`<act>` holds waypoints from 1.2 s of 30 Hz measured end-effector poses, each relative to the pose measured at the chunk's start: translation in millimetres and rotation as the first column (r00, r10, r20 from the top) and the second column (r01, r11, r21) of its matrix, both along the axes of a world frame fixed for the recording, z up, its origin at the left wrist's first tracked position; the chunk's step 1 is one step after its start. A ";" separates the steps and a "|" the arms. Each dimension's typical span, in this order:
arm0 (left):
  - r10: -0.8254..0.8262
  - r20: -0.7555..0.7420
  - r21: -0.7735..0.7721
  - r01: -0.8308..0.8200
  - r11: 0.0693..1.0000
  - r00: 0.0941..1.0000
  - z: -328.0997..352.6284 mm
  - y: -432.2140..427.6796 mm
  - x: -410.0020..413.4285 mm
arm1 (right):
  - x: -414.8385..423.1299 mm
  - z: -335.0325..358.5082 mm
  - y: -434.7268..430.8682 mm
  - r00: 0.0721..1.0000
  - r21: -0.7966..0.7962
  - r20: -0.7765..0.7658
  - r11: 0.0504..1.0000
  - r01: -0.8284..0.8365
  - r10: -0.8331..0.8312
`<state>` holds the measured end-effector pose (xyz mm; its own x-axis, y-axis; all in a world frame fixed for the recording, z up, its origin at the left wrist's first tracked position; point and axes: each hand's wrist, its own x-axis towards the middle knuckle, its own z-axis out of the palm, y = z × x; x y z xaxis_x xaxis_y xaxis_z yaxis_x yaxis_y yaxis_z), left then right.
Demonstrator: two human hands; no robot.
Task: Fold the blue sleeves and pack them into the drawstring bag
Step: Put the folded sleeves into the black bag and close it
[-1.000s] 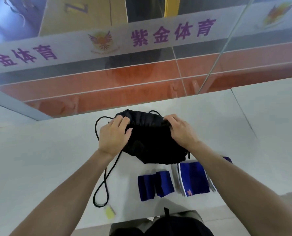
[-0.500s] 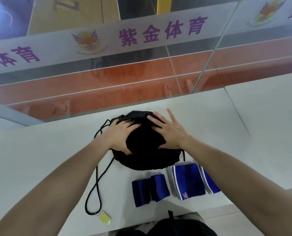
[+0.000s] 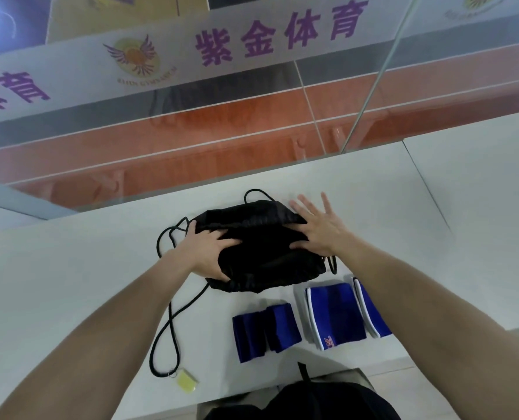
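Both hands had slid apart across the drawstring bag (image 3: 264, 237) since half a second before: the left hand (image 3: 211, 253) pressed its near-left part, the right hand (image 3: 320, 228) its far-right corner, fingertips reaching out over the bench (image 3: 70, 283). Neither grip had closed; fingers lay splayed, holding nothing. Folded blue sleeves (image 3: 265, 331) lay just nearside of the bag by the bench's near edge, one partly hidden under the right forearm (image 3: 418, 313). The bag's far edge sat near the glass wall (image 3: 221, 153). Its cord (image 3: 164, 338) looped near-left to a yellow tag (image 3: 187, 381). White bench ran on well left and right of the bag.
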<state>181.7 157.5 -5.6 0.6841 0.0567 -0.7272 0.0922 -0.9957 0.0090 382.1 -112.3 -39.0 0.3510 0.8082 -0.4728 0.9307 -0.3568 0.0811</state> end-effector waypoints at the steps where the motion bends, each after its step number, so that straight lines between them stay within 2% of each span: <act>1: -0.004 -0.017 0.018 0.004 1.000 1.000 0.7 -1.9 -0.7 | 0.3 -3.8 -1.3 0.998 -0.044 -0.016 0.997 0.060 -0.061; 3: -0.037 -0.005 0.043 0.037 0.998 0.999 4.1 -4.0 -2.7 | 0.5 -4.6 2.9 0.992 -0.059 -0.059 0.992 0.110 -0.114; 4: -0.076 0.047 0.062 0.073 0.995 0.996 6.7 -6.2 -3.9 | 0.5 -2.9 7.0 0.987 -0.049 -0.088 0.991 0.127 -0.131; 5: -0.130 0.133 0.090 0.119 0.989 0.983 9.8 -9.6 -4.0 | 0.4 0.1 11.9 0.981 -0.026 -0.124 0.989 0.146 -0.149; 7: -0.239 0.362 0.150 0.197 0.969 0.901 15.9 -20.7 0.1 | -2.1 4.8 21.9 0.961 0.048 -0.215 0.981 0.187 -0.172; 9: -0.234 0.479 0.077 0.225 0.971 0.846 16.7 -37.2 7.9 | -7.7 9.3 27.8 0.938 0.099 -0.281 0.966 0.239 -0.204; 10: -0.184 0.449 -0.005 0.208 0.978 0.875 16.6 -45.2 12.4 | -11.2 11.0 30.0 0.929 0.104 -0.294 0.958 0.266 -0.226; 12: -0.068 0.247 -0.120 0.101 0.988 0.966 12.9 -57.3 18.1 | -14.4 13.7 32.8 0.910 0.119 -0.308 0.938 0.325 -0.277; 13: -0.032 0.146 -0.123 0.050 0.991 0.989 10.5 -60.3 18.7 | -13.7 15.7 33.1 0.902 0.141 -0.304 0.921 0.362 -0.308; 15: 0.007 0.056 -0.103 -0.002 0.995 0.998 6.3 -58.7 16.3 | -10.1 19.1 30.9 0.880 0.182 -0.275 0.877 0.444 -0.388; 19: -0.011 0.059 -0.076 0.015 0.997 0.998 17.0 -47.9 9.3 | -5.9 17.2 23.1 0.827 0.179 -0.266 0.817 0.548 -0.496; 22: -0.002 0.187 -0.046 0.011 0.999 0.982 23.1 -42.8 8.1 | -12.6 18.5 21.5 0.885 0.259 -0.229 0.851 0.457 -0.405; 25: 0.010 0.424 -0.022 -0.001 1.000 0.905 23.2 -46.1 12.9 | -21.6 24.9 13.3 0.965 0.432 -0.174 0.866 0.253 -0.195; 27: 0.125 0.418 -0.081 -0.100 0.992 0.900 20.3 -42.7 17.2 | -27.7 35.7 7.5 0.972 0.500 -0.184 0.838 0.218 -0.143; 29: 0.364 0.337 -0.270 -0.281 0.921 0.868 23.5 -40.7 19.2 | -36.5 47.8 5.1 0.967 0.591 -0.211 0.770 0.240 -0.140; 31: 0.516 0.397 -0.405 -0.359 0.841 0.760 33.2 -40.1 16.0 | -48.8 59.0 2.0 0.953 0.682 -0.274 0.673 0.286 -0.128; 34: 0.561 0.582 -0.411 -0.382 0.828 0.589 49.1 -46.5 -7.4 | -69.7 71.3 -9.2 0.925 0.739 -0.363 0.569 0.360 -0.114; 36: 0.583 0.628 -0.416 -0.410 0.812 0.516 51.6 -53.1 -33.6 | -80.9 77.7 -19.0 0.886 0.718 -0.438 0.534 0.447 -0.153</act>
